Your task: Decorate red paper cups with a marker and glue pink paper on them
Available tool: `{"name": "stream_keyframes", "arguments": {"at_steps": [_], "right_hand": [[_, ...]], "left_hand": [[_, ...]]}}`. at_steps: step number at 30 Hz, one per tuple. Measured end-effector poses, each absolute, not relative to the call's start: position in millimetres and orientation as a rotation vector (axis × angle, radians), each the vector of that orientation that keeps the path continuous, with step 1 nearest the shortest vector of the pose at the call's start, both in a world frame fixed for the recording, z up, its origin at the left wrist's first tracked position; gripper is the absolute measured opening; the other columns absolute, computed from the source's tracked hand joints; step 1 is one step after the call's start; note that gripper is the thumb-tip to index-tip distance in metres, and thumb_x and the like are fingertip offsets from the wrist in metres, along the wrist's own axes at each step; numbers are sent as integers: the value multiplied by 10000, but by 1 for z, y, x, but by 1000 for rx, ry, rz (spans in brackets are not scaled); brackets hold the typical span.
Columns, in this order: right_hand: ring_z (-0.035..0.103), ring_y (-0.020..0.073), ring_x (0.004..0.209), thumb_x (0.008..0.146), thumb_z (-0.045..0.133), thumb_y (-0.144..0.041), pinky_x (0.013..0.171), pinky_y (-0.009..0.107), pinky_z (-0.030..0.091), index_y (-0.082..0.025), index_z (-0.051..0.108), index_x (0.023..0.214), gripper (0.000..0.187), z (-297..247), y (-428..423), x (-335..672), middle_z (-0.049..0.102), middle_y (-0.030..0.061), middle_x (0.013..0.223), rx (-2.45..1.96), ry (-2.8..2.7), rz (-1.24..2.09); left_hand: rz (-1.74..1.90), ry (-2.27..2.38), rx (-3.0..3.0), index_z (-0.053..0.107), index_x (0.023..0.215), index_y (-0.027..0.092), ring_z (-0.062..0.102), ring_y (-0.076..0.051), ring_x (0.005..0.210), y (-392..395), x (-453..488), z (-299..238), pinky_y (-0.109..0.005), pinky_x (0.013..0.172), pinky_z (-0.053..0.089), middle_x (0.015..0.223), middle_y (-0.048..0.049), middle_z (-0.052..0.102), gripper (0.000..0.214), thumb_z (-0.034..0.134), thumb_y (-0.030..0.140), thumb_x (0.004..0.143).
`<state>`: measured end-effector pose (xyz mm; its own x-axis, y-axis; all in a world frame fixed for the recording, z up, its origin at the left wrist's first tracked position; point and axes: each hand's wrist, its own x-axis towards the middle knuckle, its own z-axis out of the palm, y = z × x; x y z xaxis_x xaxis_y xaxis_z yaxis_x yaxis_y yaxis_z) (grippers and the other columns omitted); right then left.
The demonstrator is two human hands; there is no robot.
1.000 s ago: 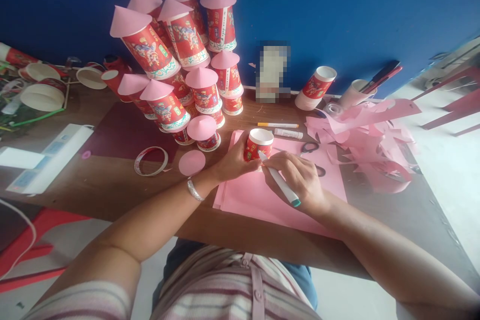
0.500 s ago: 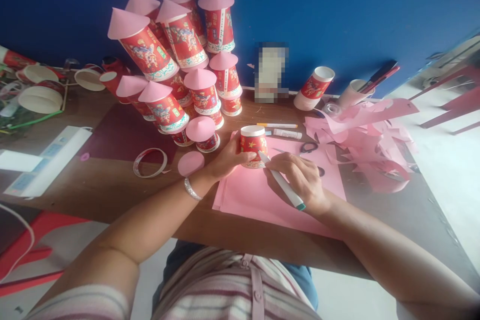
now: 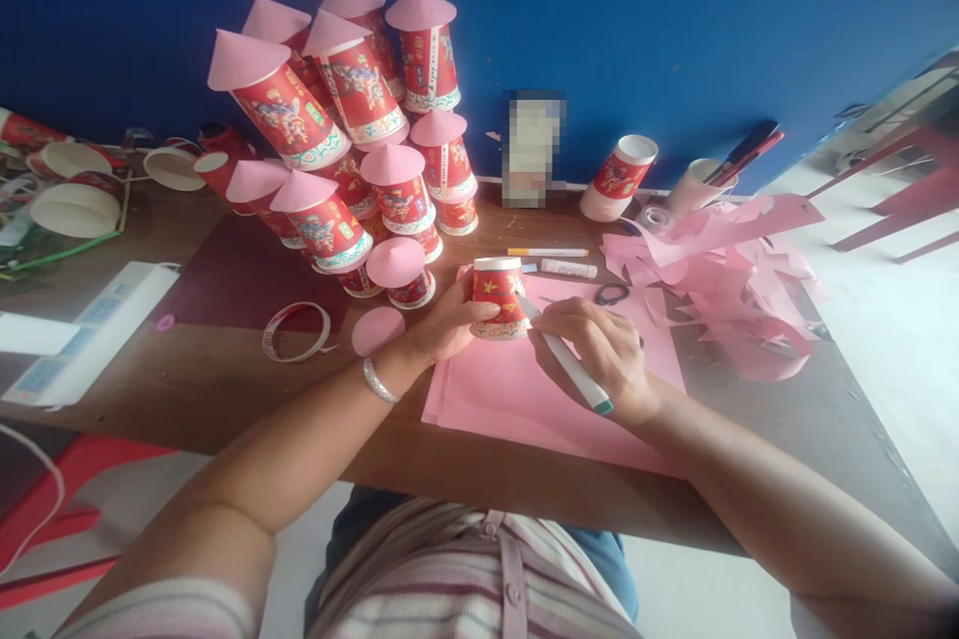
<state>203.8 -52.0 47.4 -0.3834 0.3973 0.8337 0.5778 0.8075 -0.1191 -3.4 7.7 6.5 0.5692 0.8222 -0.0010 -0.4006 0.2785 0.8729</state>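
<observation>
- cup (image 3: 506,303) sits turned from a second ago, star (image 3: 489,288) further left; seemingly offers marker (image 3: 567,365) fresh surface
- left hand (image 3: 452,318) curled round cup
- right hand (image 3: 601,347) pinching marker

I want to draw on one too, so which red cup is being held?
The red cup in the left hand, with the right hand holding a white marker at its side. Neither hand holds any other cups.
</observation>
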Motion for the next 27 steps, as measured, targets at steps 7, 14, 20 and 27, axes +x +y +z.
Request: {"name": "stream_keyframes", "arguments": {"at_steps": [7,14,20,27], "right_hand": [[708,159,707,962,669,-27,621,264,570,-185,630,1114,223,49,-50,207,727,32,868,-726,-2042,-224],[721,159,733,997,641,-67,621,265,585,-216,622,1166,227,49,-49,208,738,29,898,-735,-2048,-202],[714,159,718,974,640,-36,623,261,586,-203,635,1138,234,47,-49,208,734,25,885,-746,-2045,-188],[714,168,723,979,624,-57,619,271,581,-215,639,1170,249,47,-49,209,736,27,895,-752,-2080,-183]], "left_hand": [[817,436,994,739,1164,182,762,-262,1001,8,-4,6,-390,878,604,1017,-81,790,488,923,350,744],[807,444,994,731,1194,179,772,-252,1019,9,-7,-1,-390,909,617,1080,-95,803,509,935,322,750],[809,476,971,721,1187,179,773,-242,975,9,-8,-3,-368,856,619,1062,-87,803,542,957,313,718],[797,477,976,713,1196,176,780,-258,999,10,-8,-5,-388,875,620,1095,-104,805,553,952,335,723]]}}
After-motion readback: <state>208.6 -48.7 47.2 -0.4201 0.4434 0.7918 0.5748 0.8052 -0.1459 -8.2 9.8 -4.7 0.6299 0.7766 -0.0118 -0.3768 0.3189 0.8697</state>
